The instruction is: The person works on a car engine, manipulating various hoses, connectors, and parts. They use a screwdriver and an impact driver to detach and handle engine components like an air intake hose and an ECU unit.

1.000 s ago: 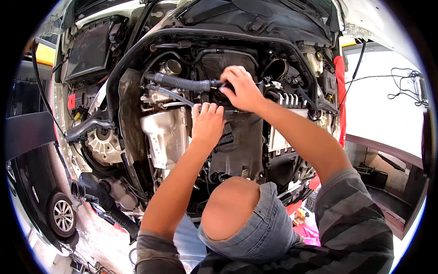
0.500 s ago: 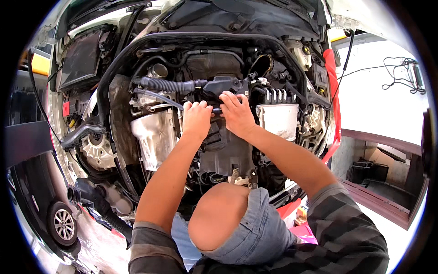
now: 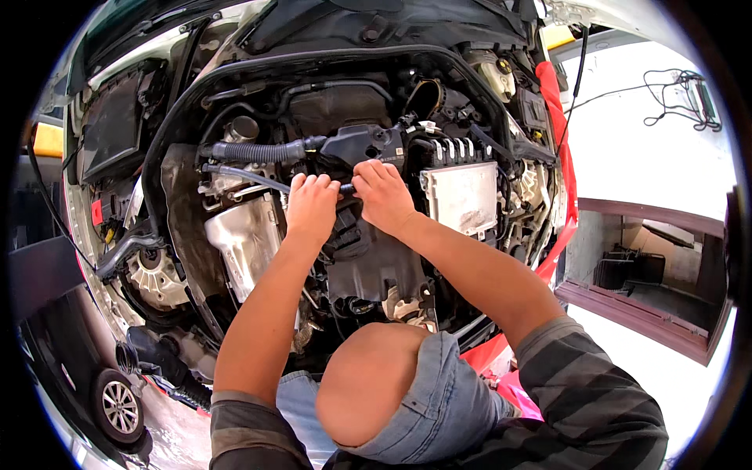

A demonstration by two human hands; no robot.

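Observation:
Both my hands meet over the middle of an engine bay, at the end of a thin grey hose [image 3: 247, 177]. My left hand [image 3: 315, 207] is closed around the hose near that end. My right hand [image 3: 382, 196] is closed just beside it, its fingers bent over a dark hose joint [image 3: 347, 189] that shows in the small gap between the hands. The fingertips hide most of the joint, so I cannot tell whether its parts are joined. Just above lie a thicker ribbed hose [image 3: 254, 151] and a black plastic housing [image 3: 360, 143].
A silver metal shield [image 3: 243, 241] sits left of my arms, and a silver box-shaped part [image 3: 464, 197] sits to the right. My bent knee [image 3: 368, 384] rests at the bay's front edge. A red cover [image 3: 565, 188] hangs along the right fender. Another car's wheel [image 3: 120, 406] stands lower left.
The whole view has shifted, so the engine bay and hands appear a little farther left. Both hands keep their hold at the hose joint, with little visible movement against the engine.

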